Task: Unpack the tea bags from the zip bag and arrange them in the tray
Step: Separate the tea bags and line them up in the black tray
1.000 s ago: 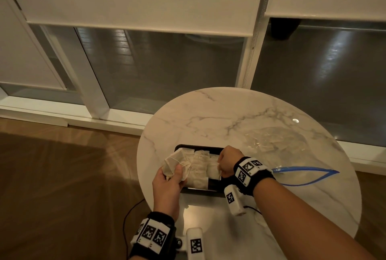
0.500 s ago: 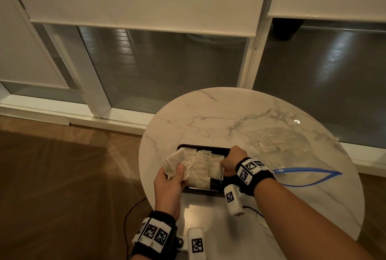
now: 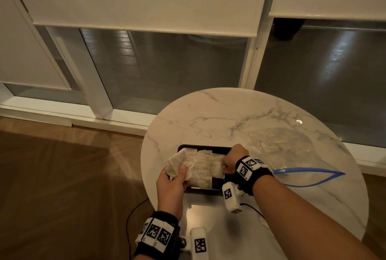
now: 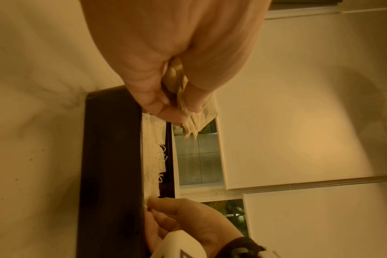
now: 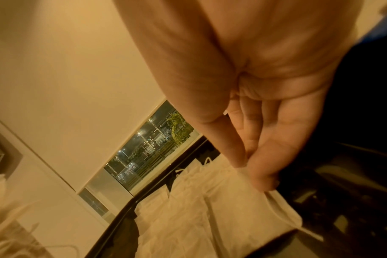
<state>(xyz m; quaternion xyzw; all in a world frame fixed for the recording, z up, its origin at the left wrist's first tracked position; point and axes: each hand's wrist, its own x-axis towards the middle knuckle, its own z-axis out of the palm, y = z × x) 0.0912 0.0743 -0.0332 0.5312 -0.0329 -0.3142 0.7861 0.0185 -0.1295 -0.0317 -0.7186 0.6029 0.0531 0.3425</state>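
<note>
A black tray (image 3: 200, 148) sits at the near left of the round marble table and holds a row of white tea bags (image 3: 203, 168). My left hand (image 3: 177, 173) grips a bundle of tea bags (image 3: 177, 160) over the tray's left end; the left wrist view shows my left hand (image 4: 179, 111) with the bundle (image 4: 193, 120) sticking out of it. My right hand (image 3: 225, 168) pinches the top edge of the rightmost tea bag (image 3: 216, 171) in the row, as the right wrist view shows of my right hand (image 5: 247, 165) and that tea bag (image 5: 243, 206). The clear zip bag (image 3: 292, 146) lies flat to the right, its blue zip (image 3: 309, 173) gaping.
The table's left rim (image 3: 144, 155) runs just beside the tray, with wooden floor below. A dark cable (image 3: 133, 213) hangs off the near edge. Bare marble lies behind the tray, and glass doors with lowered blinds stand beyond the table.
My right hand has shifted slightly to the right along the row of tea bags. The left hand keeps its bundle in nearly the same place.
</note>
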